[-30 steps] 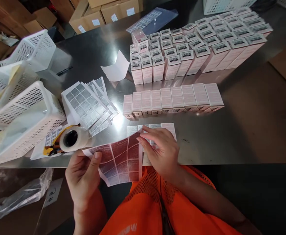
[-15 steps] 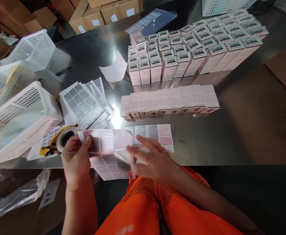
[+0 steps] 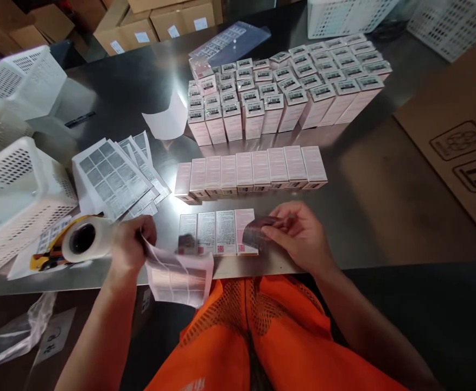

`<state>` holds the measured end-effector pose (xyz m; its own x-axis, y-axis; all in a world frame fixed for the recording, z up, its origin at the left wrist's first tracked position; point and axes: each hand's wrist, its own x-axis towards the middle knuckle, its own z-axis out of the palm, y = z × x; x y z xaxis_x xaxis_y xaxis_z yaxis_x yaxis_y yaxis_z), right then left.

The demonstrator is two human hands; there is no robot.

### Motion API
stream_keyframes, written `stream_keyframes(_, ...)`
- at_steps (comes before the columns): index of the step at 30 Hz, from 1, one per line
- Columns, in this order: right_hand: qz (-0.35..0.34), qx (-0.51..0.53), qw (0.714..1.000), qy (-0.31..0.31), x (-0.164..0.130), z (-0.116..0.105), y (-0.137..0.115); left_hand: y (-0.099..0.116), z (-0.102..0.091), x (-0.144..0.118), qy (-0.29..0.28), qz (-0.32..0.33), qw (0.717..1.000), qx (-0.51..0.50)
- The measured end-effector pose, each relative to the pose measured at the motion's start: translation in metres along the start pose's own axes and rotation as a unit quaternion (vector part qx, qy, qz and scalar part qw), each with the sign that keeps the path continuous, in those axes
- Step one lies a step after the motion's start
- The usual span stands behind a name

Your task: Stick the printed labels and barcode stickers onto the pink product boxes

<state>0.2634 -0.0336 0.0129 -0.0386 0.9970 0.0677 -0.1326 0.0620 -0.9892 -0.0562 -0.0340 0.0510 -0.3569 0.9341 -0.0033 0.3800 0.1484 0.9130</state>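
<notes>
My left hand is closed on the edge of a sheet of stickers, which hangs bent over the table's front edge. Between the thumb and fingers of my right hand is a single dark, see-through sticker, peeled free and slightly curled. It hovers at the right end of a short row of small boxes lying side by side. Three of these show grey printed text panels on top; the rightmost shows a pink face. Behind them lies a longer row of pink boxes.
Many pink boxes with barcoded tops stand at the back. Printed sticker sheets, a curled white paper, a tape dispenser and white baskets are at left. A large carton is at right.
My right hand has moved right, away from the sheet, with a sticker in its fingers. My left hand has lowered the sheet, uncovering the short row of boxes. The view has shifted right.
</notes>
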Motion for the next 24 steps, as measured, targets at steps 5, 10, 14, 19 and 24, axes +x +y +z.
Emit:
stream_keyframes(5,0.075,0.004,0.996,-0.052,0.021,-0.015,0.01,0.033,0.057,-0.021,-0.25,-0.063,0.962,0.09)
stream_keyframes(10,0.089,-0.02,0.993,-0.079,0.027,-0.018,0.004,0.054,0.085,-0.032,-0.385,-0.023,0.898,0.21)
stream_keyframes(14,0.091,-0.033,0.991,-0.091,0.029,-0.017,0.001,0.056,0.09,-0.039,-0.413,-0.058,0.89,0.183)
stream_keyframes(19,0.085,-0.063,0.99,-0.09,0.032,-0.011,-0.001,0.048,0.095,-0.049,-0.381,-0.128,0.91,0.1)
stream_keyframes(24,0.054,-0.151,0.983,-0.087,0.035,-0.004,-0.006,0.042,0.099,-0.054,-0.354,-0.113,0.92,0.122)
